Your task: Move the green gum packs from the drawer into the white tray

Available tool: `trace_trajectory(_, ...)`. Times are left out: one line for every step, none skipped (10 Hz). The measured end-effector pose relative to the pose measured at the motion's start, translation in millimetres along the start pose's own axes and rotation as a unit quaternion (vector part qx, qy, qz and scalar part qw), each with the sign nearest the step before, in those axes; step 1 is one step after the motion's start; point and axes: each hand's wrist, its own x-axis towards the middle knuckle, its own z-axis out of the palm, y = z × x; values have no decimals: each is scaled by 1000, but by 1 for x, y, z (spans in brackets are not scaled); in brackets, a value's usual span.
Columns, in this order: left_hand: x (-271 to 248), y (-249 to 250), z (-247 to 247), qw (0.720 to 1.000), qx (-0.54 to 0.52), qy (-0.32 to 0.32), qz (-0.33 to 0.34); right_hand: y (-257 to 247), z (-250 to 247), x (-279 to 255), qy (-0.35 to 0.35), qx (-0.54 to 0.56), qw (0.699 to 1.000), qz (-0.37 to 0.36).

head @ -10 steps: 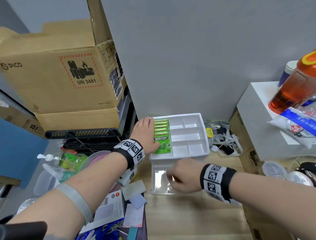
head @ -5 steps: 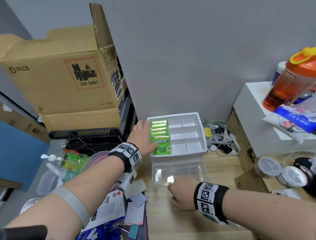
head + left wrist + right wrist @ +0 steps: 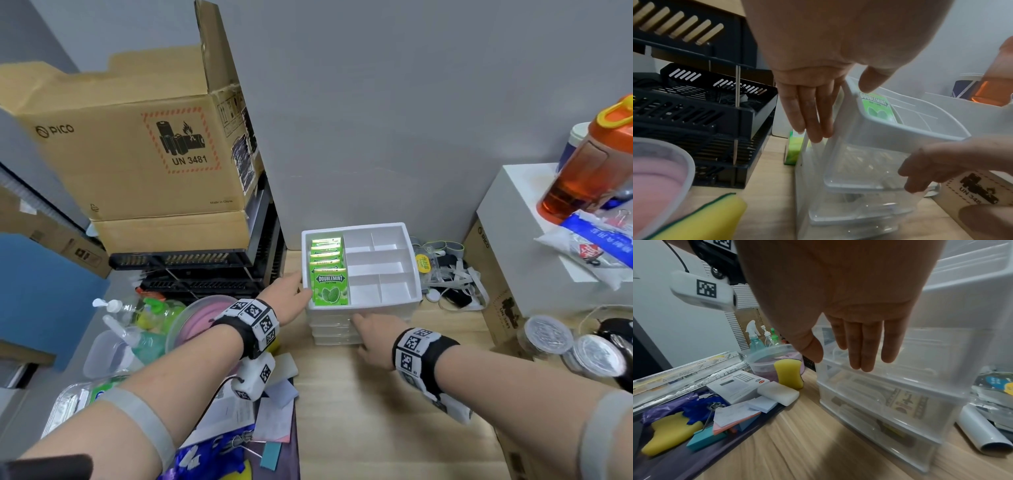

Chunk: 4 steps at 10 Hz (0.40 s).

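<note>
Several green gum packs stand in a row in the left column of the white tray, which sits on top of the clear drawer unit. My left hand lies flat against the left side of the tray and unit, fingers straight, thumb by the tray rim near the front pack. With straight fingers, my right hand is at the front of the top drawer. That drawer sits almost flush with the unit and looks empty.
A black crate rack with cardboard boxes stands at the left. A pink-lidded tub, spray bottles, sponges and papers crowd the near left. Straps and bags, a white box with an orange bottle and round lids lie right.
The pulled-out top drawer has slid back into the unit under my right hand. My left hand has slipped off the gum packs to the tray's left side.
</note>
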Motion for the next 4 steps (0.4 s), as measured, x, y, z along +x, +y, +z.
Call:
trace_trajectory(0, 0, 0, 1000, -25, -6, -18, -1, -1, -1, -1, -6, 1000, -3)
trace_trajectory(-5, -3, 5, 998, -50, -31, -36, -1, -12, -10, -10, -6, 1000, -9)
trace_trajectory(-7, -4, 5, 996, -38, -60, -47, 0, -29, -21, 2, 48, 999, -9)
trace_trajectory(-18, -16, 16, 995, -7, -67, -75, 3, -69, -45, 109, 196, 974, -14)
